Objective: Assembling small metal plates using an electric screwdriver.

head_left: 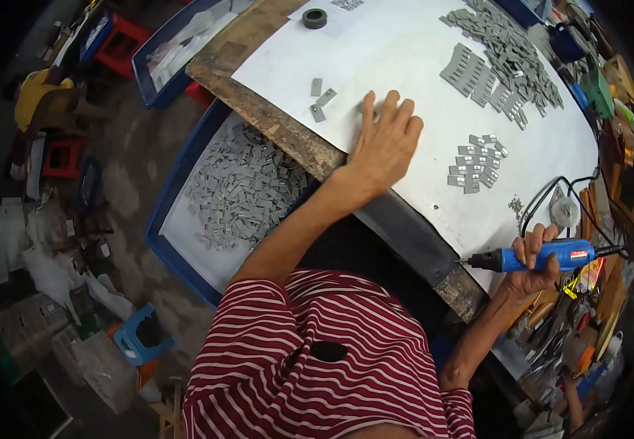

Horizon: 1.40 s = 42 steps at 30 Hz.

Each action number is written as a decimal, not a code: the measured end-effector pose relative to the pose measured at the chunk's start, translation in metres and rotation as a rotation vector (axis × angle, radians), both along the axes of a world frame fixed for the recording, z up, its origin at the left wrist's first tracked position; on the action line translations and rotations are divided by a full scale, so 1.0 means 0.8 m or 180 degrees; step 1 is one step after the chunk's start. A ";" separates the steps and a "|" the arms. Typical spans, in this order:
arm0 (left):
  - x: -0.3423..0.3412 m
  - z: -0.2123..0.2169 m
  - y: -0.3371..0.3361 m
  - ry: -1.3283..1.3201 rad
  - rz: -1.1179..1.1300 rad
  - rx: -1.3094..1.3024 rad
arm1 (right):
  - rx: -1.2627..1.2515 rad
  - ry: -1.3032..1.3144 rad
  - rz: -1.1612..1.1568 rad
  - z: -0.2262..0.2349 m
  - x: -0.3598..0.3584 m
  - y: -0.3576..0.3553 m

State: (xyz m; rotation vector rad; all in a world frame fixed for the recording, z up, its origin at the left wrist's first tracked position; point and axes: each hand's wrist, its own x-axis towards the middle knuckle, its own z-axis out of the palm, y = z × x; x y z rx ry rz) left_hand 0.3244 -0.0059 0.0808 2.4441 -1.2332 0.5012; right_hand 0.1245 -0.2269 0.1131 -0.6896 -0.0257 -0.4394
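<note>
My left hand (384, 146) rests on the white sheet (419, 66) covering the table, its fingers stretched and apart, with nothing visible in it. Three small grey rectangular plates (317, 113) lie left of its fingertips. My right hand (533, 272) is wrapped round a blue electric screwdriver (569, 256), whose thin bit points left, over the table's near edge. A cluster of grey plates (470, 161), each with a small mark or hole, lies between the two hands. Above the screwdriver is a small heap of tiny screw-like pieces (516, 205).
A big pile of grey plates (507, 55) spreads at the far right, with plates in rows (467, 69) beside it. A blue bin (178, 172) full of plates stands left of the table. A dark tape roll (314, 18) sits farther back. Tools (587, 322) crowd the right.
</note>
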 end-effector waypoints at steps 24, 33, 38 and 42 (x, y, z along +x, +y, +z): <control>0.039 -0.006 0.221 -0.0308 0.1855 0.0550 | 0.0045 -0.0160 0.0066 -0.006 0.000 -0.008; -0.016 0.057 0.021 0.0680 -0.0327 -0.0965 | 0.0160 -0.0239 -0.0100 -0.007 -0.007 -0.018; -0.057 0.033 -0.045 0.1387 -0.0991 -0.1187 | 0.0251 -0.0395 -0.0124 -0.005 -0.011 -0.023; -0.077 0.024 -0.062 0.1544 -0.1218 -0.1205 | 0.0146 -0.0486 -0.0137 -0.005 -0.013 -0.026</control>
